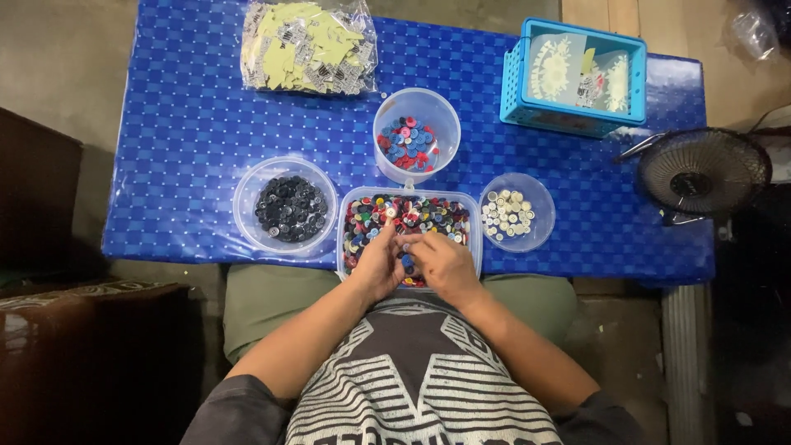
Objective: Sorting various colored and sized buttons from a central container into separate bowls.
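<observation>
Head view looks straight down on a small table [206,124] covered with a shiny blue checked cloth, standing on a grey concrete floor [49,66]. At the near edge sits a clear rectangular tub [474,216] full of mixed coloured buttons. Both hands are in it: the left hand [379,264] has its fingers curled among the buttons, and the right hand [441,259] is bent beside it, fingertips meeting the left's. Whether either hand pinches a button, I cannot tell.

Left of the tub is a round clear bowl [247,194] of black buttons; right of it, a smaller round bowl [540,202] of white buttons. Just beyond the tub stands a taller round cup [441,115] holding blue and red buttons. At the far left lies a clear bag [309,45] of yellowish cards, and at the far right a light blue basket [515,78] with pale packets inside. A small black fan [700,173] stands off the table's right edge. Dark furniture [74,346] fills the near left.
</observation>
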